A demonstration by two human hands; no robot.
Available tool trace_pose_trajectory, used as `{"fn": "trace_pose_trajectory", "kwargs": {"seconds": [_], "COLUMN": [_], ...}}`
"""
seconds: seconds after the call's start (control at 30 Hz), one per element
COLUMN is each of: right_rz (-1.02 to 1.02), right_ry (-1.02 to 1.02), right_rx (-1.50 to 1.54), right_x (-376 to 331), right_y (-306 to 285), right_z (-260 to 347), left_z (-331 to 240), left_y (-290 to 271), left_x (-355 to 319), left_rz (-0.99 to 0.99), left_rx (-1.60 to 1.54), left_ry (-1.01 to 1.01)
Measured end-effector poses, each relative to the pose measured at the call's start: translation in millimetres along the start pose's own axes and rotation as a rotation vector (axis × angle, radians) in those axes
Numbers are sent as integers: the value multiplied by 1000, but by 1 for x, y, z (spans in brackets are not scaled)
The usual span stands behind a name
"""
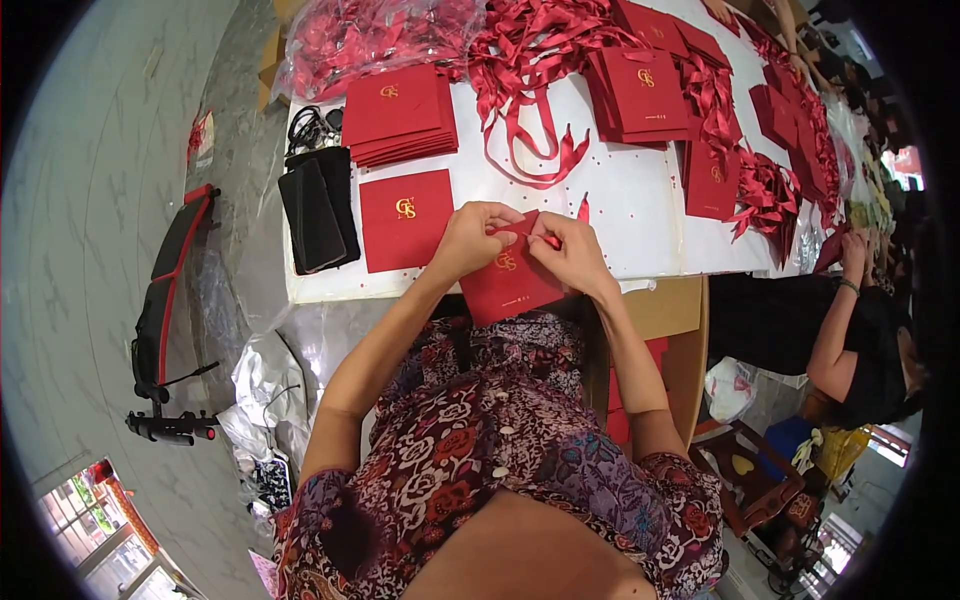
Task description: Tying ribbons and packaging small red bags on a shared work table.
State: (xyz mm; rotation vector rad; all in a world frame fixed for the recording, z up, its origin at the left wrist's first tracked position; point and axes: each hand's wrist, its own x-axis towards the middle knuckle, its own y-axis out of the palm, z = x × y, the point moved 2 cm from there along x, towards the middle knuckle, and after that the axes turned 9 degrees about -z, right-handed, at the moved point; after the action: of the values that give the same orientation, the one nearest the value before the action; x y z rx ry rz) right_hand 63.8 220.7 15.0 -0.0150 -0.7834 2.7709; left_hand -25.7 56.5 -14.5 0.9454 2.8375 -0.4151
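Across the upper half of the view spreads a white tabletop [640, 235], its near edge running just above the wearer's lap. Below that edge, to the right, stands an open cardboard box [688, 360] with red things inside. On the far side lies a tangled heap of red ribbons [540, 45], and left of it a neat stack of red bags [400, 112]. A flat red paper bag with gold lettering, the held bag [512, 285], tilts over the near edge. Beside it on the left lies a single red bag [405, 235], then a black case [310, 215]. Both hands are nearly closed: the left hand [482, 238] grips the held bag's upper left, while the right hand [575, 252] pinches its upper right corner beside a small red ribbon end [551, 241].
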Motion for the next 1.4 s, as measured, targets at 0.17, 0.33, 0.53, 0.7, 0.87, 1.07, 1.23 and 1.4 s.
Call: {"fn": "trace_pose_trajectory", "kwargs": {"seconds": [0.17,0.33,0.53,0.7,0.87,1.07,1.23,1.4], "right_rz": [-12,-34,-25,5,-4,-146,-108,-103], "right_ry": [1,112,106,119,133,-128,-107,-155], "right_rx": [9,184,220,166,208,-203,-253,-85], "right_x": [-2,-4,-6,-6,-3,-3,-14,-4], "right_y": [1,8,2,-5,-1,12,6,-15], "right_z": [2,-13,-13,-6,-5,9,15,23], "left_z": [-7,-15,-9,-15,-13,-27,-29,-30], "left_y": [-2,-5,-8,-6,-5,4,-1,1], "left_x": [0,-1,5,3,4,-5,-3,-8], "left_rz": [9,0,123,179,146,9,-75,-119], "left_rx": [-39,49,-187,-303,-175,77,274,403], "left_ry": [-12,2,-98,-179,-113,53,123,345]}}
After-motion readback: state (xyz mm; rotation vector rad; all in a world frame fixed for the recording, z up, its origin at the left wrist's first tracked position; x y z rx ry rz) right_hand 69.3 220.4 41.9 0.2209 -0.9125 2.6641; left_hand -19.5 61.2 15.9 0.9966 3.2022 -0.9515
